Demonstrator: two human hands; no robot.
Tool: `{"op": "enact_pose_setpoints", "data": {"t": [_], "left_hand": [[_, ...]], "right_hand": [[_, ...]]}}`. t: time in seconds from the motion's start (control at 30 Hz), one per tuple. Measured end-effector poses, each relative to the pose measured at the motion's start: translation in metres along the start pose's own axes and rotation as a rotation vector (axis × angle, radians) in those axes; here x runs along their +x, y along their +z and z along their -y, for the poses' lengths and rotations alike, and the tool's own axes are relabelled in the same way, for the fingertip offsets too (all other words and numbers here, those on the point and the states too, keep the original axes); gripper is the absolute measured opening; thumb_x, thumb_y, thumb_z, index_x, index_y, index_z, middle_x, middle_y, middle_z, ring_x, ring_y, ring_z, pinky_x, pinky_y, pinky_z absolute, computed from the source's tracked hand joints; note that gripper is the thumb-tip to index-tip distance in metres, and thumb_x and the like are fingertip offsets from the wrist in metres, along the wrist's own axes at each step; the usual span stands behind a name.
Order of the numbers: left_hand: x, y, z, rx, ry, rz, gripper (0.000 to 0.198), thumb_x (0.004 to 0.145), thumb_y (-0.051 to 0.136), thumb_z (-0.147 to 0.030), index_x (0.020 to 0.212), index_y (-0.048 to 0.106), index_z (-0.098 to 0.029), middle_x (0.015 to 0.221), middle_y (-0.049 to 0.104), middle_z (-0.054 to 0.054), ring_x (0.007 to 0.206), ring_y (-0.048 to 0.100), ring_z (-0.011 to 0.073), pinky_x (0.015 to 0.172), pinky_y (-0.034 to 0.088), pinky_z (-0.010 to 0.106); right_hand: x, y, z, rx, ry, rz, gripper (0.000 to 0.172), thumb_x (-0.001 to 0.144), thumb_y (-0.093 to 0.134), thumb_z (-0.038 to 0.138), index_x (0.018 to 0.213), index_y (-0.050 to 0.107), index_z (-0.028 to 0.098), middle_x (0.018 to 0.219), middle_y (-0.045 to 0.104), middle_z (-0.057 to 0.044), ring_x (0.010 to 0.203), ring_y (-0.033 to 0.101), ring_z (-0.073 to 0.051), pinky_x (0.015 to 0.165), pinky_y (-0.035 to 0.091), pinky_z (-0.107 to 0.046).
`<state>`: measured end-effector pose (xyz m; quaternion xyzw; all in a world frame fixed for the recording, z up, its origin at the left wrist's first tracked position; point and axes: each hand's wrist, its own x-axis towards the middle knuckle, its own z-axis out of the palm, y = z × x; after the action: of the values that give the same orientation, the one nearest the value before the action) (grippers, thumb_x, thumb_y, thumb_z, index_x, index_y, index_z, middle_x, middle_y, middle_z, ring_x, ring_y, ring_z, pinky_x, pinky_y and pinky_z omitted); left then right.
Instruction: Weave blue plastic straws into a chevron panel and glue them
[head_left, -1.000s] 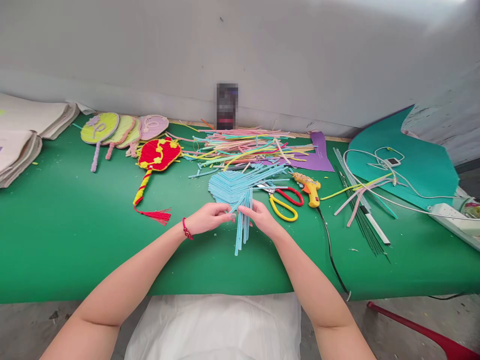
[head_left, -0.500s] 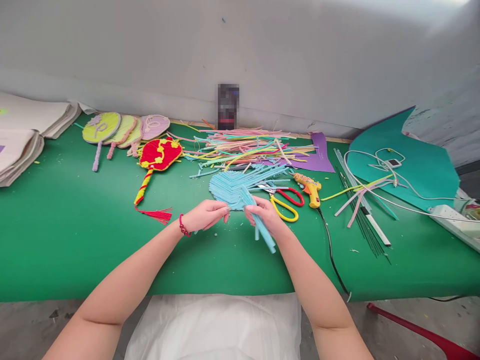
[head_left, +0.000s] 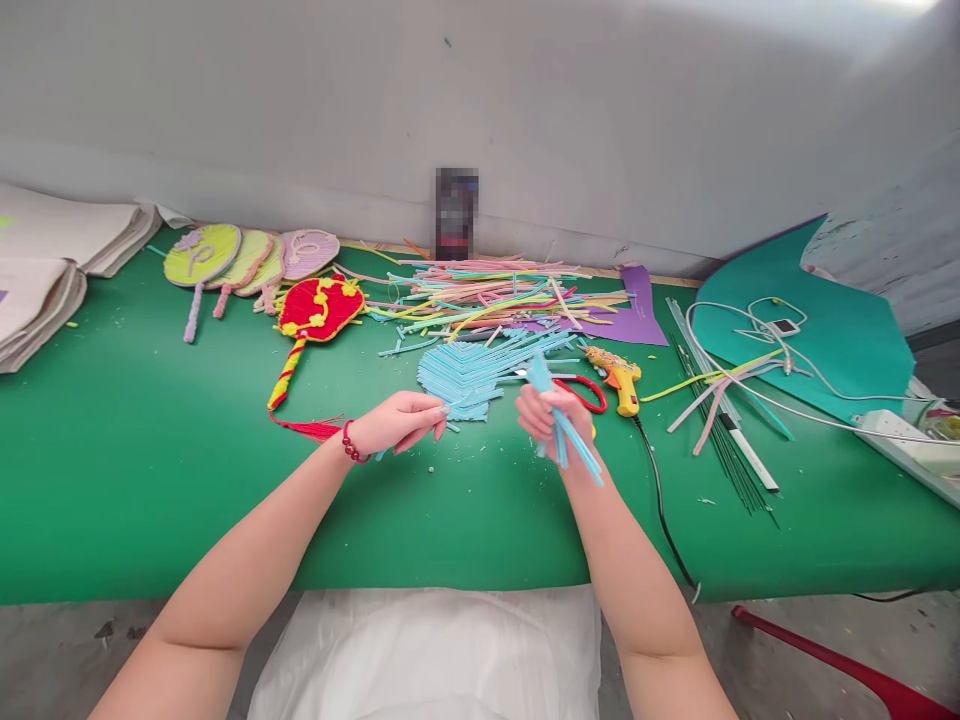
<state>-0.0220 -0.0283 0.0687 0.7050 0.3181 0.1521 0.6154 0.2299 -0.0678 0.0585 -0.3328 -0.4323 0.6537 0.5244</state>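
My right hand (head_left: 551, 415) is closed round a bunch of light-blue pipe cleaners (head_left: 579, 445), raised beside the scissors. Their ends stick out above and below the fist. My left hand (head_left: 405, 422) pinches a light-blue pipe cleaner (head_left: 474, 398) that stretches over the lower edge of a blue panel (head_left: 454, 368). That panel is made of pipe cleaners laid side by side in a V pattern, with loose ends fanning out to the upper right. Red-handled scissors (head_left: 589, 393) lie behind my right hand, their other handle mostly hidden.
A heap of coloured pipe cleaners (head_left: 495, 295) lies behind the panel. To the right are a yellow glue gun (head_left: 621, 380) with its cord, thin wires (head_left: 739, 460) and a power strip (head_left: 900, 440). A red fan (head_left: 319, 308) and several pale fans (head_left: 202, 255) lie left.
My right hand has moved right and up, away from the panel, carrying the bunch of blue pipe cleaners. My left hand has shifted slightly left.
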Motion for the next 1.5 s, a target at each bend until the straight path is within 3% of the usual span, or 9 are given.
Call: {"op": "enact_pose_setpoints", "data": {"t": [0.2,0.37,0.53,0.73,0.87,1.1,1.17,1.37,1.5], "left_hand": [[0.007,0.002,0.008,0.054,0.004,-0.139,0.042,0.085,0.046,-0.052,0.075,0.063,-0.015,0.038,0.048,-0.005,0.038,0.045,0.0086,0.053,0.042,0.022],[0.019,0.023,0.023,0.124,0.053,-0.068,0.038,0.083,0.052,-0.046,0.102,0.067,-0.017,0.077,0.071,0.005,0.068,0.064,0.0153,0.069,0.050,0.026],[0.019,0.029,0.019,0.247,0.243,-0.158,0.029,0.082,0.057,-0.038,0.104,0.069,-0.024,0.112,0.066,0.006,0.104,0.059,0.0197,0.096,0.042,0.032],[0.017,0.030,0.014,0.151,0.222,-0.203,0.031,0.081,0.056,-0.042,0.097,0.067,-0.019,0.097,0.067,0.007,0.088,0.060,0.0186,0.084,0.048,0.031],[0.021,0.037,0.016,0.097,0.226,-0.265,0.036,0.078,0.058,-0.050,0.068,0.064,-0.016,0.076,0.059,0.005,0.072,0.053,0.0155,0.068,0.047,0.027],[0.024,0.032,0.018,-0.142,0.099,-0.300,0.042,0.071,0.064,-0.054,0.059,0.061,-0.015,0.060,0.052,0.000,0.058,0.047,0.0112,0.059,0.042,0.026],[0.023,0.018,0.019,-0.242,0.071,-0.398,0.040,0.070,0.067,-0.051,0.057,0.059,-0.014,0.056,0.054,0.000,0.057,0.050,0.0107,0.061,0.043,0.025],[0.016,-0.036,0.025,-0.748,0.129,-1.022,0.027,0.072,0.069,-0.039,0.086,0.058,-0.019,0.089,0.068,0.003,0.079,0.064,0.0114,0.067,0.046,0.020],[0.017,-0.043,0.034,-0.846,-0.015,-1.088,0.021,0.075,0.066,-0.030,0.089,0.058,-0.017,0.097,0.068,0.006,0.079,0.064,0.0105,0.069,0.047,0.021]], "right_hand": [[0.000,-0.019,0.017,0.097,-0.244,-0.228,0.031,0.082,0.051,0.038,0.062,0.032,0.024,0.055,0.020,0.006,0.043,0.018,-0.012,0.031,0.023,-0.020],[0.004,-0.004,0.004,0.039,-0.085,-0.151,0.031,0.077,0.057,0.043,0.063,0.038,0.023,0.054,0.029,0.006,0.042,0.023,-0.009,0.032,0.022,-0.020],[0.001,0.007,-0.011,-0.099,0.154,0.073,0.035,0.075,0.061,0.050,0.066,0.047,0.019,0.050,0.052,0.003,0.034,0.031,-0.006,0.029,0.023,-0.020],[-0.003,0.017,-0.016,-0.134,0.449,0.425,0.031,0.079,0.061,0.044,0.074,0.050,0.016,0.059,0.067,-0.001,0.027,0.037,-0.004,0.024,0.025,-0.017],[-0.001,0.020,-0.021,-0.102,0.450,0.405,0.030,0.080,0.061,0.043,0.077,0.050,0.015,0.057,0.066,0.000,0.026,0.041,-0.005,0.024,0.027,-0.017],[0.001,0.018,-0.027,-0.117,0.430,0.416,0.030,0.083,0.060,0.043,0.091,0.051,0.015,0.063,0.067,0.000,0.033,0.048,-0.006,0.029,0.036,-0.016],[0.001,0.018,-0.027,-0.109,0.404,0.378,0.031,0.083,0.059,0.044,0.092,0.051,0.016,0.066,0.067,-0.001,0.037,0.051,-0.006,0.032,0.039,-0.016],[0.001,0.013,-0.022,-0.081,0.272,0.252,0.032,0.083,0.057,0.048,0.089,0.053,0.017,0.065,0.063,0.000,0.041,0.048,-0.006,0.033,0.038,-0.017],[0.000,0.011,-0.018,-0.227,0.144,0.103,0.030,0.079,0.064,0.046,0.079,0.054,0.018,0.059,0.056,0.004,0.040,0.040,-0.005,0.035,0.030,-0.018]]}}
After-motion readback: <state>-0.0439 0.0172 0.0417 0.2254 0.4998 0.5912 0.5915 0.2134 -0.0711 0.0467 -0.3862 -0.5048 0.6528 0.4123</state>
